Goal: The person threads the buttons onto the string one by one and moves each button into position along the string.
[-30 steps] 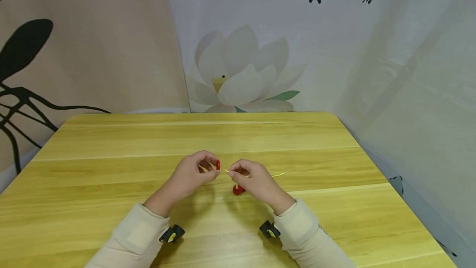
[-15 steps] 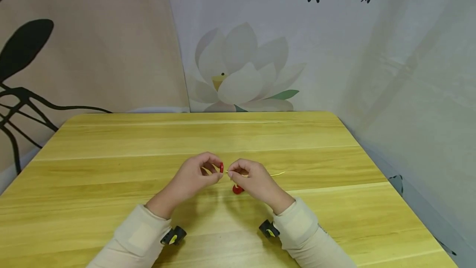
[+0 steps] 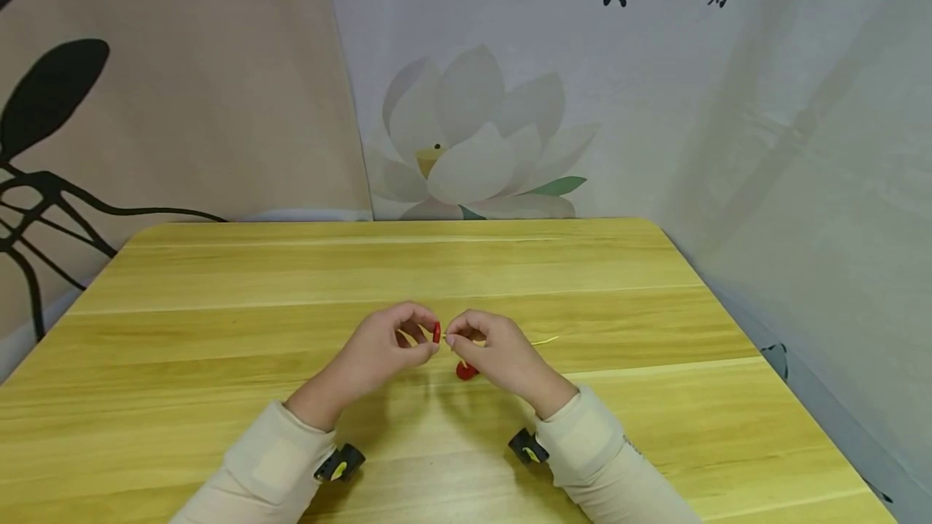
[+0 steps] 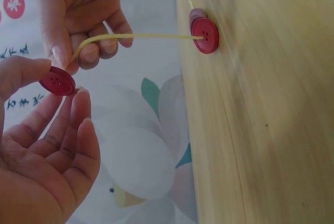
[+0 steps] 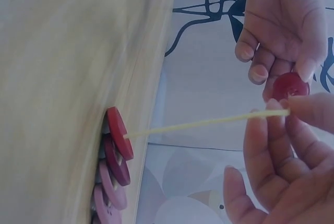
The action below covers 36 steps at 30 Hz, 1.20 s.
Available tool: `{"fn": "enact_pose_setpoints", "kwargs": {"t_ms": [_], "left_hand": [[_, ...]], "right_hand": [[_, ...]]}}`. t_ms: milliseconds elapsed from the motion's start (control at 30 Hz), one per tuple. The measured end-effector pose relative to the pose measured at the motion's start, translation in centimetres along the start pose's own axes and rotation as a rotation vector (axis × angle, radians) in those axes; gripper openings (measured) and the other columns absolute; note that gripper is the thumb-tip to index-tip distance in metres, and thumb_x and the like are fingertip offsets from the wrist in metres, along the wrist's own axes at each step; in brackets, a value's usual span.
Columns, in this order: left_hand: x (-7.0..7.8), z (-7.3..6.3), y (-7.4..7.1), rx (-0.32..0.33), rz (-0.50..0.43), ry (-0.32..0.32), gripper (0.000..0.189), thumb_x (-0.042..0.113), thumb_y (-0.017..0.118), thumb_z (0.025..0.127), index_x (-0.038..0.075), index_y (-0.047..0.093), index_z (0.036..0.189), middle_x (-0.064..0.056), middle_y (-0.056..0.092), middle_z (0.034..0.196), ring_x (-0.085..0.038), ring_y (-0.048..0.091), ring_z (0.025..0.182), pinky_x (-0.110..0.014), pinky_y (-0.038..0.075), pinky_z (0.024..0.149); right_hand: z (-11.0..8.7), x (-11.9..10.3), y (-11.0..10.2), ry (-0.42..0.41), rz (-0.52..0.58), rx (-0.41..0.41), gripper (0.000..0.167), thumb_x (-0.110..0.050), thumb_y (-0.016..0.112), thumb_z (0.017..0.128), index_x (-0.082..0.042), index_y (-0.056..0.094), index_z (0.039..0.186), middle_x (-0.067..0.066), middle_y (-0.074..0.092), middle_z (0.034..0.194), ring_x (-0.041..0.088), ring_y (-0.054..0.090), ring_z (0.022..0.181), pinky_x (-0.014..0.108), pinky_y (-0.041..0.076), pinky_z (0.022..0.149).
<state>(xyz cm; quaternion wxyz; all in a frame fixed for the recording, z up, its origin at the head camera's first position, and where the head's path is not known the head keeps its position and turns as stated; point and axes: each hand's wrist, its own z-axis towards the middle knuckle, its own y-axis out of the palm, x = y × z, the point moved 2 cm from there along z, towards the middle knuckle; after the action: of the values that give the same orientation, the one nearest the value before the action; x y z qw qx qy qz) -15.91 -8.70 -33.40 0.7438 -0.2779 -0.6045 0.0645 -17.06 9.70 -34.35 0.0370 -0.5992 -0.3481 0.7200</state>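
Between thumb and fingertips, my left hand (image 3: 379, 350) pinches a red button (image 4: 57, 81) with small holes, held on edge above the table. My right hand (image 3: 502, 354) pinches a yellow string (image 5: 209, 121) near its end, right beside that button's face; whether the tip has entered a hole cannot be told. From the right fingers the string runs down through another red button (image 4: 204, 36) at the table. Behind it, in the right wrist view, a dark red button (image 5: 116, 160) and pink buttons (image 5: 112, 185) stand in an overlapping row on the string.
The wooden table (image 3: 291, 265) extends around both hands. Right of the right hand, the string's loose tail (image 3: 544, 340) lies on the wood. A printed curtain (image 3: 480, 120) hangs behind the table's far edge. Small black cameras (image 3: 339, 462) sit at the wrists.
My left hand has moved slightly right with its red button, closing the gap to the string end. My right hand has stayed nearly still.
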Motion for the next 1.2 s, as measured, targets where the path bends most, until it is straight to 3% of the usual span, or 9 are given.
{"fn": "enact_pose_setpoints", "kwargs": {"t_ms": [333,767,1200], "left_hand": [[-0.12,-0.14,-0.07,0.008,-0.002,0.01,0.021,0.01,0.07,0.087,0.003,0.065,0.106,-0.003,0.066,0.096,-0.015,0.059,0.085,-0.035,0.048,0.077],[0.07,-0.25,-0.33,0.018,-0.017,-0.012,0.022,0.013,0.071,0.087,0.005,0.065,0.106,-0.003,0.065,0.097,-0.015,0.058,0.086,-0.034,0.048,0.077],[-0.1,-0.09,-0.44,0.03,-0.025,-0.023,0.021,0.012,0.071,0.086,0.005,0.065,0.106,-0.003,0.066,0.098,-0.015,0.058,0.085,-0.033,0.049,0.075]], "right_hand": [[0.19,-0.07,0.15,-0.007,-0.002,-0.001,0.014,-0.018,0.059,0.097,-0.009,0.067,0.103,0.003,0.067,0.102,0.02,0.06,0.098,0.039,0.05,0.083],[0.57,-0.21,0.31,-0.006,0.019,0.065,0.007,-0.016,0.063,0.095,-0.011,0.067,0.098,-0.002,0.067,0.094,0.015,0.061,0.092,0.035,0.049,0.082],[0.83,-0.38,0.49,0.005,0.036,0.046,0.007,-0.017,0.062,0.095,-0.011,0.067,0.097,-0.002,0.067,0.095,0.016,0.06,0.095,0.038,0.049,0.085]]}}
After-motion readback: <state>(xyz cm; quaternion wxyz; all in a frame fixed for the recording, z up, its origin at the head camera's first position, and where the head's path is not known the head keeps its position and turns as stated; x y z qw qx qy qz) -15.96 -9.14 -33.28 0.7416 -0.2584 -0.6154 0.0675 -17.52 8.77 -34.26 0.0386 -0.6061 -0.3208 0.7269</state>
